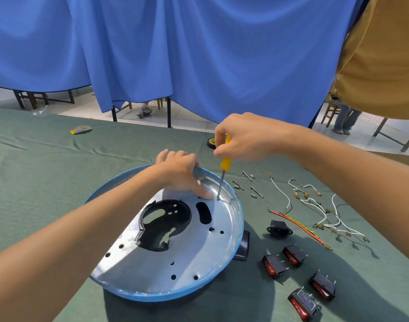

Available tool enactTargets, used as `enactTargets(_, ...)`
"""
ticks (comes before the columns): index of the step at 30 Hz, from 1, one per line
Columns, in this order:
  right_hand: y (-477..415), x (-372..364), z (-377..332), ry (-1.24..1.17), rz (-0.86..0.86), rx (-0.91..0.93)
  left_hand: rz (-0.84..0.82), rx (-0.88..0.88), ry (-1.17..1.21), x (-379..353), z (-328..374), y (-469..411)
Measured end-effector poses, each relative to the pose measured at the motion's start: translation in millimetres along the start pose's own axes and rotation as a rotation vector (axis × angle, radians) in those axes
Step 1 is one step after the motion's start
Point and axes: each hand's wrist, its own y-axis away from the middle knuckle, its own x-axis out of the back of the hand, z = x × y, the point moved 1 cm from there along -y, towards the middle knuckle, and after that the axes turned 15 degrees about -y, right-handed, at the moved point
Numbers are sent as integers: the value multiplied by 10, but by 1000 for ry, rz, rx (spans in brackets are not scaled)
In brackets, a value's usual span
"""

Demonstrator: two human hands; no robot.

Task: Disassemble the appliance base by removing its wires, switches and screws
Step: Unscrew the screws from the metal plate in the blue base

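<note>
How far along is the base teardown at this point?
Done: four switches, a socket, wires and several screws lie on the cloth beside the base. In hand: the right hand holds a yellow screwdriver tip-down near the far rim, which the left hand grips. Left: likely the screw under that tip; the other holes look empty.

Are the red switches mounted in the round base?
No, four red switches lie loose on the green cloth, to the right of the base.
</note>
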Motion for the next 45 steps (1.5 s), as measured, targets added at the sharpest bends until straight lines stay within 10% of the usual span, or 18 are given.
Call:
enactTargets(5, 26, 22, 27, -36, -35, 15, 300, -132, 139, 114, 90, 118)
enactTargets(28, 262, 83, 269, -194, 41, 100, 238, -202, 7, -52, 318, 278)
enactTargets(42, 320, 301, 466, -1281, 486, -19, 322, -163, 204, 265, 249, 237)
enactTargets(45, 310, 255, 539, -1292, 367, -120, 354, -183, 310, 307, 238, 255)
